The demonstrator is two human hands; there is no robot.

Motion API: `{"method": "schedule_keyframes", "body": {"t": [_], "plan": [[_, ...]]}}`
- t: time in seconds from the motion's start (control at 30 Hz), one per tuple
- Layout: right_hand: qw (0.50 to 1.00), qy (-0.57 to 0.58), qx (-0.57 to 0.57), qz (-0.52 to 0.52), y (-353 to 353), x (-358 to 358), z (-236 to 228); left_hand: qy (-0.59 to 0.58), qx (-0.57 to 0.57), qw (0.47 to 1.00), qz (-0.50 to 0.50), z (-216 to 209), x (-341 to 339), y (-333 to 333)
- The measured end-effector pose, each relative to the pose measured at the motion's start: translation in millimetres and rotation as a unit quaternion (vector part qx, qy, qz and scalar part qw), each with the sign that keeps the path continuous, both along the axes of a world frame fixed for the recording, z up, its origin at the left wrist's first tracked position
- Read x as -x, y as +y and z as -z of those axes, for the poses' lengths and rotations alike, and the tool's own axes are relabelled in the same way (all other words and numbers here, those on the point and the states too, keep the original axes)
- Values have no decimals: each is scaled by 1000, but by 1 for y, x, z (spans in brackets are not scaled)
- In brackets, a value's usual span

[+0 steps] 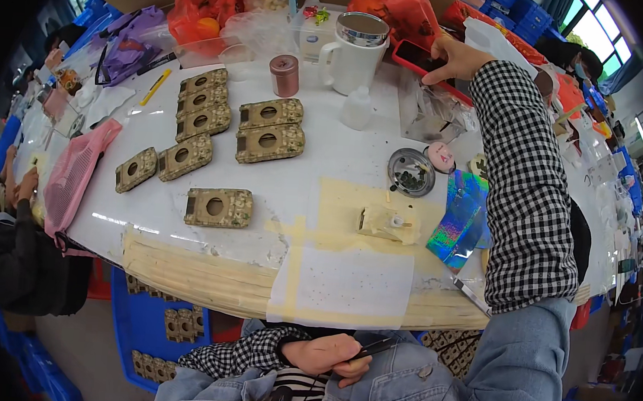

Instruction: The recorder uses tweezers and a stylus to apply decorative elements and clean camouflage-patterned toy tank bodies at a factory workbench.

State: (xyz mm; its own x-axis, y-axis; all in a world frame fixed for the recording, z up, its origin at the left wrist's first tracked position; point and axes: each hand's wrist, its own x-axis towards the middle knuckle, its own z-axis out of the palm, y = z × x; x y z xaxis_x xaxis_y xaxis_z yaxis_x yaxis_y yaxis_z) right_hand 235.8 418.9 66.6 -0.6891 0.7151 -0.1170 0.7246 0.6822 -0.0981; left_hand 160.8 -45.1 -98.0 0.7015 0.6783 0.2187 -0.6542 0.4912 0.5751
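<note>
My right hand [461, 63] reaches to the back of the table, thumb and fingers on a phone in a red case [413, 56]. Near my lap, my left hand [326, 353] is closed around a dark slim tool [374, 347], perhaps tweezers; its exact kind is unclear. Several camouflage-painted toy tank hulls [219, 208], each with a round opening on top, lie on the left and middle of the table. A pale tan part [388, 224] sits on yellow tape in front of me. Beside it stands a round clear dish [411, 172] with small dark green pieces.
A white lidded mug [352, 57], a pink canister [284, 76] and a small translucent bottle [358, 108] stand toward the back. An iridescent packet [458, 217] lies right of the tape. Blue trays [129, 332] with more hulls are below the table edge. Other people sit nearby.
</note>
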Motion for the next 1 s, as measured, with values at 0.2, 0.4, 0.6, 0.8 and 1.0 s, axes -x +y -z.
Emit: {"method": "schedule_keyframes", "body": {"t": [0.2,0.4,0.6,0.8,1.0], "plan": [[985,34,-137,-96,-14,-26,-19,4,15,1000,4,-2,-3,2],[960,52,-206,-184,-165,-81,-94,3,51,999,10,-11,-9,7],[956,32,22,-292,-307,-115,-67,-10,1,998,-65,-26,-13,11],[923,101,-46,-368,-347,-127,-9,48,-82,994,-59,-41,-21,22],[903,186,-191,-337,-362,-119,27,82,-33,996,-29,-61,-18,23]]}}
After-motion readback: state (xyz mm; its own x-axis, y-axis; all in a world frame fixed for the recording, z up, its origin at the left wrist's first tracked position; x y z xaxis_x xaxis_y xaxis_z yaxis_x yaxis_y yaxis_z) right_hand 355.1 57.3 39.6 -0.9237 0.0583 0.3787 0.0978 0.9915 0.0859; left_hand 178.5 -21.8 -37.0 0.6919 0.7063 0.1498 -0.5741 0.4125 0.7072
